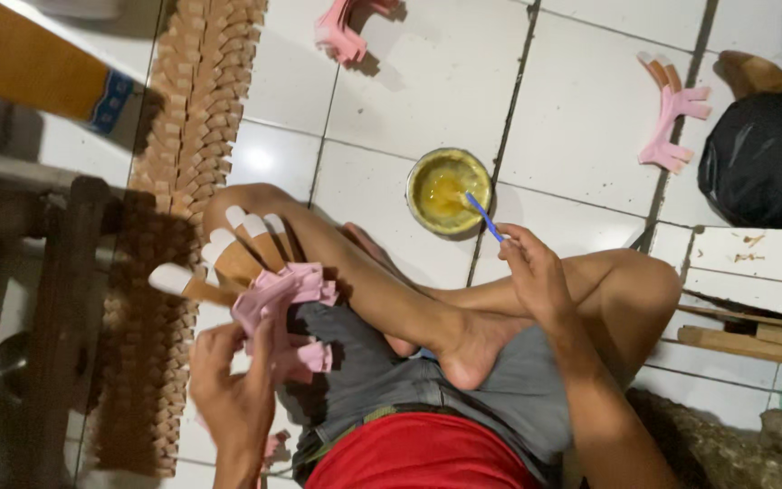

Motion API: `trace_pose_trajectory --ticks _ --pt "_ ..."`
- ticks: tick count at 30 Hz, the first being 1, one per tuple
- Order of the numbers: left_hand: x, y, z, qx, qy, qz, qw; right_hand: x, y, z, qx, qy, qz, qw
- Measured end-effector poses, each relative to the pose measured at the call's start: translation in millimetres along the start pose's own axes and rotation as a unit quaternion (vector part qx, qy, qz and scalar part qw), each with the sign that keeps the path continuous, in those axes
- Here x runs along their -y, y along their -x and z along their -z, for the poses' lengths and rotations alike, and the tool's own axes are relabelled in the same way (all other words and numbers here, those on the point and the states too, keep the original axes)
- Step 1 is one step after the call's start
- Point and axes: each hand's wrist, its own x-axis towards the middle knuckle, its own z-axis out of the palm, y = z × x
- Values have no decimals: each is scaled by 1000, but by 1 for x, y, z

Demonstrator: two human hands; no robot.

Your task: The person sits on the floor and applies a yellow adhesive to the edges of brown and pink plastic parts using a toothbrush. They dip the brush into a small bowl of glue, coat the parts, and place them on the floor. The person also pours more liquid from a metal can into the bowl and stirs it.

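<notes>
Glue-yellow liquid fills the small round metal bowl (448,191) on the white tiled floor (581,118), straight ahead of the seated person's crossed legs. From the head camera, the right hand (533,270) is closed around a thin blue stick (484,217), just this side of the bowl, with the stick's far end dipped into the yellow liquid. Left of the bowl, over the raised knee, the left hand (233,389) is clenched on a fan of pink strips with tan, white-tipped wooden pieces (246,272). Beyond the bowl lie two similar pink fans, one at the top edge (346,27) and one to the far right (672,113), which look set aside as finished. Far left of the bowl runs a long woven row of small tan wooden blocks (187,136). The held fan seems still in work, so I judge the job partly done.
</notes>
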Motion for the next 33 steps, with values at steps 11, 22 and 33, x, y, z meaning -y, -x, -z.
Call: trace_pose_trajectory --ticks 11,22,33 --pt "-17 0 14 28 571 340 746 44 1 24 -90 297 193 931" --pt "-52 -24 -25 140 574 291 753 74 23 73 -96 353 296 882" --pt "-119 -43 -58 333 615 245 672 107 79 99 -207 -197 -9 958"
